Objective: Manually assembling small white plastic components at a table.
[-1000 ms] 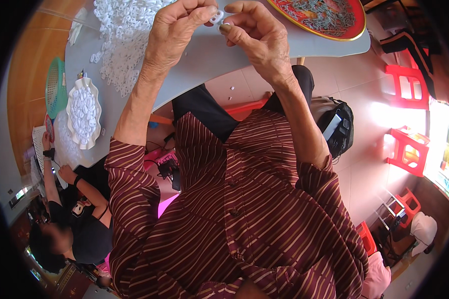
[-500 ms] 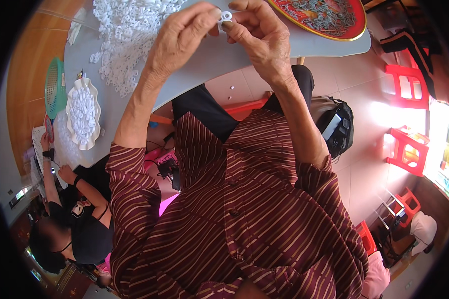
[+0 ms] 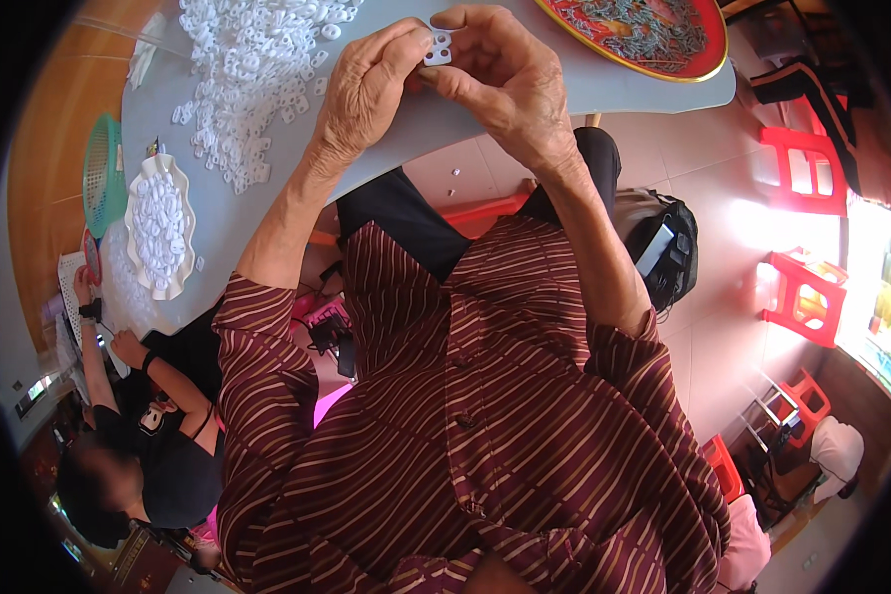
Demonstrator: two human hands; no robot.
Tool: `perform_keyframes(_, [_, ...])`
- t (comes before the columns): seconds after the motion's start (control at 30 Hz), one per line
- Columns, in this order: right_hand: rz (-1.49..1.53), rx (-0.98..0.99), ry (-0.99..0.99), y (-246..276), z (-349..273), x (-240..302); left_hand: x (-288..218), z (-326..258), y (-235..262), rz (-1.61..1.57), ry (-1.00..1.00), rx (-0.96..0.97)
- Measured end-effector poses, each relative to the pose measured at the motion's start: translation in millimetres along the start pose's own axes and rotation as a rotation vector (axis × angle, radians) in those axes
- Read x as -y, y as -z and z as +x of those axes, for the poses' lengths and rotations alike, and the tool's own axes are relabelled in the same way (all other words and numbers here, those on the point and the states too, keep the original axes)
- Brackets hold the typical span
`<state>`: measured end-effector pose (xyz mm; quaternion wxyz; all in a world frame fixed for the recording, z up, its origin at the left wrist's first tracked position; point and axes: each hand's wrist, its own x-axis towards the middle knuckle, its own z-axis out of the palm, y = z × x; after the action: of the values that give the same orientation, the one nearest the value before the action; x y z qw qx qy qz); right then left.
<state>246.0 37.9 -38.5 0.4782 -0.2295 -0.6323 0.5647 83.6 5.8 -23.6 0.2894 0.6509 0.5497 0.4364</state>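
White plastic holed piece seems light, stiff, best held by edges; closed left hand and half-curled right hand pinch it.

L grip, R grip, wht pc btwn

Maroon, tan-striped shirt; black trousers

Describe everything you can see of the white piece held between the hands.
The white piece is small, flattish and plastic-looking, with several round holes that look dark. It is held up over the grey table, its holed face toward the camera. The left hand grips its left side; the right hand has its thumb at the lower edge. Fingers hide part of its outline.
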Motion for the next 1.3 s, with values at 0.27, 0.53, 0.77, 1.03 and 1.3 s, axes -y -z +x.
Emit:
perform_keyframes(0.27, [-0.089,-0.038,0.062,-3.6,0.0,-2.9,9.4,3.7,0.7,0.042,-0.212,-0.001])
perform_keyframes(0.53, [-0.164,-0.052,0.101,-5.6,0.0,-10.0,6.4,5.4,2.3,0.040,-0.041,0.078])
perform_keyframes(0.77, [-0.270,-0.090,0.129,-8.2,-3.0,-5.8,1.5,1.3,-2.4,-0.026,-0.024,0.091])
perform_keyframes(1.03, [-0.254,-0.080,0.139,-8.2,-4.1,-14.3,12.0,1.4,0.6,-0.016,-0.112,0.118])
perform_keyframes(1.3, [-0.065,-0.094,0.015,-5.5,2.3,-1.3,5.2,5.2,-1.9,-0.110,0.041,0.030])
